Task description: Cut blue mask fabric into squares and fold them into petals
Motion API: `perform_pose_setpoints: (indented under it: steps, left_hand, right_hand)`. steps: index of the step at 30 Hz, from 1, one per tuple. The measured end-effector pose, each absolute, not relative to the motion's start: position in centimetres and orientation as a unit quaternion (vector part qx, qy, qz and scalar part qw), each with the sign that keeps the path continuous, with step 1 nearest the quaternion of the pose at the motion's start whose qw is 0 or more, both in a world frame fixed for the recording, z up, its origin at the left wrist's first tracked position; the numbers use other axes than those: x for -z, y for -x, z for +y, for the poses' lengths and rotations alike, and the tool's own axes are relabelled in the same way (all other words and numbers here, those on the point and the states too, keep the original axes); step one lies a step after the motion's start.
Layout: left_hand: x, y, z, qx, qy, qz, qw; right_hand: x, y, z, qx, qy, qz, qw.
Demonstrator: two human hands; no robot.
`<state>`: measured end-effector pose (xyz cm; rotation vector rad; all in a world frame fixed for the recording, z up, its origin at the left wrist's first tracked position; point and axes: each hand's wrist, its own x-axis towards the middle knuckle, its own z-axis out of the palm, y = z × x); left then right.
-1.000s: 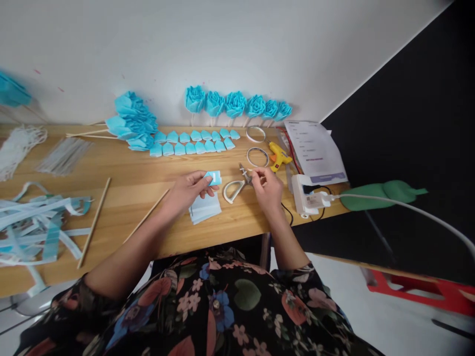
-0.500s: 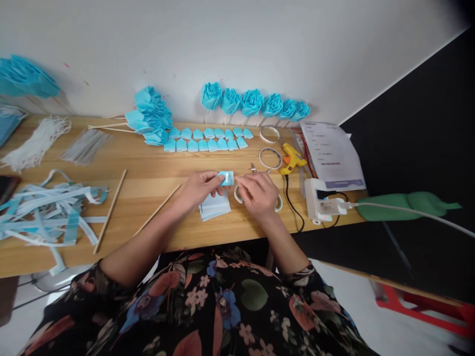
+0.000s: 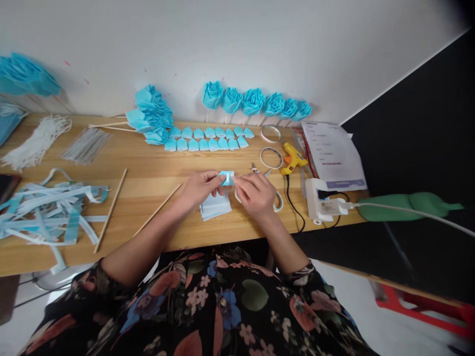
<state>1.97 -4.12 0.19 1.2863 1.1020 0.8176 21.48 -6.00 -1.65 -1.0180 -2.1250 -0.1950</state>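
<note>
My left hand (image 3: 200, 188) pinches a small folded blue piece (image 3: 226, 177) just above the wooden table (image 3: 148, 173). My right hand (image 3: 256, 194) meets it from the right, fingertips closed on the same piece's edge. Under both hands lies a small stack of pale blue squares (image 3: 215, 206). White-handled scissors (image 3: 264, 184) rest on the table behind my right hand, partly hidden by it.
Two rows of folded blue petals (image 3: 208, 139) and blue paper roses (image 3: 256, 101) line the wall. Tape rolls (image 3: 270, 157), a yellow glue gun (image 3: 293, 159), a white power strip (image 3: 321, 200), papers (image 3: 330, 153), wooden sticks (image 3: 111, 207) and blue strip scraps (image 3: 48, 210) lie around.
My right hand left the scissors lying on the table and moved left to join the left hand on the blue piece. The camera view shifted slightly.
</note>
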Motion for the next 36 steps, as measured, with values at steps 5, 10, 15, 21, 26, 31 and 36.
perform_pose_setpoints:
  steps: [5,10,15,21,26,31,36]
  left_hand:
    - [0.2,-2.0,-4.1,-0.363,-0.530,0.457,0.615]
    - [1.0,-2.0,-4.0,-0.377,-0.486,0.445,0.650]
    - [0.9,-1.9,-3.9,-0.372,-0.496,0.450,0.643]
    - [0.3,-1.8,-3.9,-0.350,-0.549,0.470,0.596]
    - [0.1,-1.6,-3.8,-0.389,-0.540,0.474,0.576]
    - [-0.5,-1.7,-4.0,-0.434,-0.508,0.448,0.595]
    - [-0.7,-1.7,-4.0,-0.466,-0.473,0.457,0.592]
  right_hand:
    - [2.0,-21.4,-6.0,0.039,0.434,-0.839,0.326]
    - [1.3,-21.2,-6.0,0.006,0.425,-0.845,0.324]
    - [-0.4,-21.6,-5.6,-0.108,0.444,-0.806,0.375]
    - [-1.1,-21.9,-4.3,-0.379,0.468,-0.724,0.338]
    - [-1.2,-20.7,-3.3,-0.441,0.444,-0.709,0.324]
    - [-1.7,-19.0,-2.1,-0.459,0.419,-0.683,0.384]
    - [-1.6,-18.0,-1.4,-0.464,0.414,-0.668,0.408]
